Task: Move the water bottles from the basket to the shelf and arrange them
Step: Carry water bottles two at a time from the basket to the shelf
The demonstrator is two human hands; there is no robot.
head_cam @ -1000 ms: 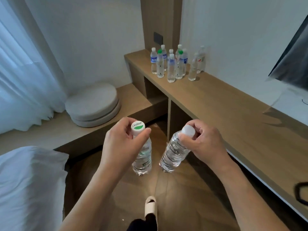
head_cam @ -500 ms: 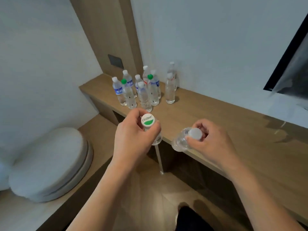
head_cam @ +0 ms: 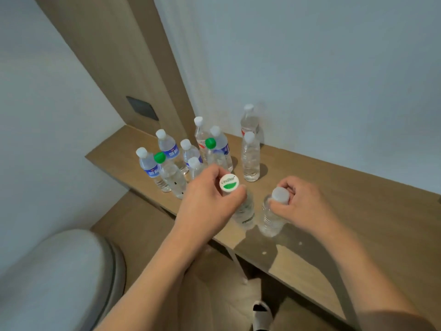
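Left hand: the left hand [head_cam: 210, 197] pinches the neck of a clear plastic water bottle with a white cap printed green [head_cam: 243, 209], fingers closed just under the cap.
Right hand: the right hand [head_cam: 303, 206] is wrapped round the neck of a second clear plastic bottle with a plain white cap [head_cam: 270, 217], fingertips pressed together on it.
Where the bottles are: both held bottles are upright, side by side, low over the front edge of the long light-wood shelf [head_cam: 358, 211]; whether their bases touch the wood I cannot tell.
Already placed: a cluster of clear bottles with white, green and blue-labelled tops [head_cam: 188, 156] stands at 11 o'clock from the hands, near the shelf's far left corner.
Basket: not in view.
Handling: they look full, so fairly heavy for their size; thin walls will likely dent under a squeeze and smooth plastic may slip, so the stiff neck is probably the safest hold.
Edges: the front lip is close beneath the left bottle; setting down nearer the wall seems wiser.
Open room: bare wood stretches from 1 to 4 o'clock; the cluster side is tight, and a knock there could topple several.
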